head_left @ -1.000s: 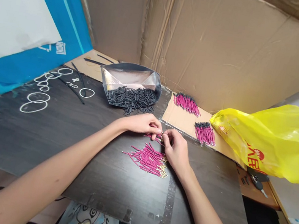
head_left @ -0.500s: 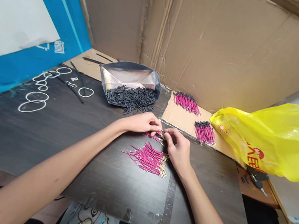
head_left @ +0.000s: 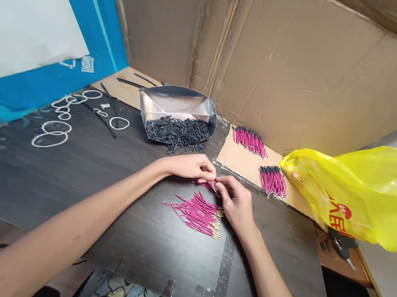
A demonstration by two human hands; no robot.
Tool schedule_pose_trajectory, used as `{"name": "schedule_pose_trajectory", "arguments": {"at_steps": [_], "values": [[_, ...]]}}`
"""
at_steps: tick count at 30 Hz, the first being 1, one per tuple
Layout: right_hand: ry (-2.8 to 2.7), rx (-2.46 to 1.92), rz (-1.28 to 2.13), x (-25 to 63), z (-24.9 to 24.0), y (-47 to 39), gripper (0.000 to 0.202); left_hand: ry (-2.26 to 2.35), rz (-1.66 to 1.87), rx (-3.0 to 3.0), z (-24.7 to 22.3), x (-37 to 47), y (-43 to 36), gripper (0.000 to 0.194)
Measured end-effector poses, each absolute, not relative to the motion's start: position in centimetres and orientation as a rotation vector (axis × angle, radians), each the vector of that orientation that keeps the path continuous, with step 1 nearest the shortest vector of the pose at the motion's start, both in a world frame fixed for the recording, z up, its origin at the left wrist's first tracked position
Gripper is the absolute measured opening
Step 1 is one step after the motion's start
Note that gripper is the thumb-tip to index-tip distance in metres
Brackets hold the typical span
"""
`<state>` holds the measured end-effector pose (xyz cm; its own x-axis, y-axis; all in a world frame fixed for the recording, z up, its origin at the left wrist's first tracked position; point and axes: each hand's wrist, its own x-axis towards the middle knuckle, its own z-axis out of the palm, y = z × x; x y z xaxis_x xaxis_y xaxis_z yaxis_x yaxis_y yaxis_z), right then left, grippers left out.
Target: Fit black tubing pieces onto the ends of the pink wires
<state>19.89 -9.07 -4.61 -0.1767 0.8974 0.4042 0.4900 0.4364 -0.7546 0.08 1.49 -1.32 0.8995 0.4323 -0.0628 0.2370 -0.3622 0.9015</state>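
My left hand (head_left: 190,166) and my right hand (head_left: 237,204) meet fingertip to fingertip over a dark board (head_left: 63,176). Between them they pinch a thin pink wire (head_left: 210,186) with a gold end. Whether a small black sleeve sits on it is too small to tell. Just below the hands lies a loose pile of pink wires (head_left: 199,214), gold tips pointing right. A silver foil bag (head_left: 178,117) spilling short black tubes (head_left: 180,132) stands behind the left hand.
Two bundles of pink wires (head_left: 249,140) (head_left: 273,179) with black ends rest on a cardboard sheet at the back right. A yellow plastic bag (head_left: 370,199) fills the right side. White rings (head_left: 56,127) and black strips lie at the left. Cardboard walls enclose the back.
The hands stay pinched together on the wire with only slight finger movement. The view has shifted a little.
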Motion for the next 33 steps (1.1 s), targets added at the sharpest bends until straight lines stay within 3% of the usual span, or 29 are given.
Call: {"name": "schedule_pose_trajectory", "arguments": {"at_steps": [4, 12, 17, 24, 33], "values": [[-1.788, -1.201, 0.573, 19.8, -4.4, -9.3, 0.017, 0.504, 0.337, 1.902, -1.1, -0.1, 1.6, 0.03], [-1.855, -1.235, 0.386, 19.6, -4.4, -8.6, 0.021, 0.614, 0.988, 1.327, -1.5, -0.8, 3.3, 0.034], [-1.92, -1.359, 0.212, 16.6, -4.1, -6.7, 0.017, 0.597, 1.035, 1.24, -1.6, -0.8, 3.5, 0.043], [-2.142, -1.867, -0.096, 13.5, -3.4, -3.3, 0.015, 0.685, 1.025, 1.348, -2.3, -1.0, 3.6, 0.033], [-2.218, -1.785, 0.008, 12.2, -3.5, -4.3, 0.016, 0.669, 1.001, 1.395, -2.4, -0.9, 3.5, 0.028]]}}
